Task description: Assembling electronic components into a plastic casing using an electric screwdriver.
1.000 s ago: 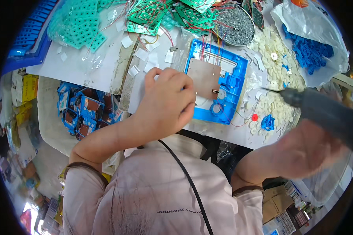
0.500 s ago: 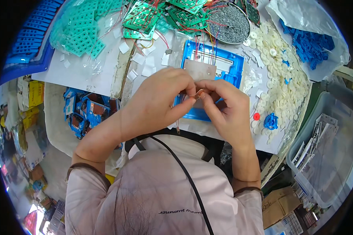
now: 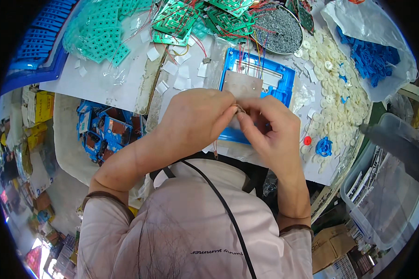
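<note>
My left hand (image 3: 198,116) and my right hand (image 3: 273,128) meet over the near part of a blue plastic housing (image 3: 287,84). Their thumbs and forefingers pinch a small brownish piece of thin wire (image 3: 239,109), mostly covered by the fingertips. Inside the housing lies a tan circuit board (image 3: 242,84), partly behind my hands, with red, yellow and dark wires (image 3: 253,60) rising from its far edge. Below my left hand, fine leads hang down to a tiny copper-coloured part (image 3: 216,155) at the table's near edge.
Green circuit boards (image 3: 177,18) and a round tray of small metal screws (image 3: 280,30) stand at the back. White discs (image 3: 333,97) cover the right side, beside a blue ring part (image 3: 323,146) and a red disc (image 3: 307,140). A bin (image 3: 65,149) of blue assemblies stands left.
Both hands have drawn closer together, and the fingertips now cover more of the wire. The whole view has shifted slightly, and a dark blurred shape shows at the right edge.
</note>
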